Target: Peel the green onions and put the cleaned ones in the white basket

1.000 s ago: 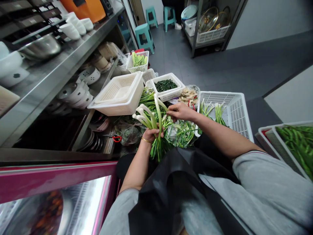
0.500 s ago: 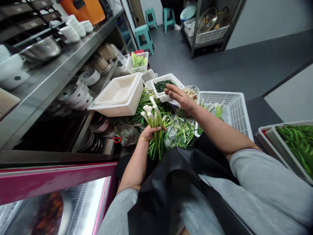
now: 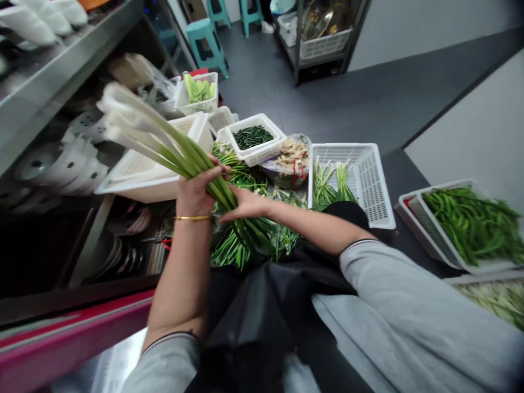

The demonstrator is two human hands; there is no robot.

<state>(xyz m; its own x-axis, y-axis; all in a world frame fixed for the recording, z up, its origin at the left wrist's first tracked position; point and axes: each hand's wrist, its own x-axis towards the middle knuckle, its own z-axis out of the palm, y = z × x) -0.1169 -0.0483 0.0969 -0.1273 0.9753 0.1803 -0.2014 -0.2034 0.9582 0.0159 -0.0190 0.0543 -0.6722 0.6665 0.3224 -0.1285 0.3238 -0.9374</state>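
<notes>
My left hand [image 3: 195,191] is closed round a bunch of scallions [image 3: 182,155], raised with the white ends tilted to the upper left. Just below it my right hand [image 3: 248,203] grips the same stalks; its fingertips are partly hidden behind them. The green leaves [image 3: 254,237] hang down over my lap. Loose green stalks lie in a heap beneath my hands. To the right, a white slotted basket [image 3: 370,185] holds more scallions [image 3: 341,185] at its left side.
A small white basket [image 3: 275,143] holds dark green chillies [image 3: 251,136], beside a bag of pale, root-like food [image 3: 295,155]. White crates [image 3: 153,188] and a metal shelf [image 3: 77,57] stand left. Green peppers [image 3: 470,221] fill a basket at right. Stools [image 3: 207,46] stand behind.
My left hand has lifted the scallions and tipped their white ends leftward. My right hand, raised and outstretched before, has come down onto the stalks. The view has shifted right.
</notes>
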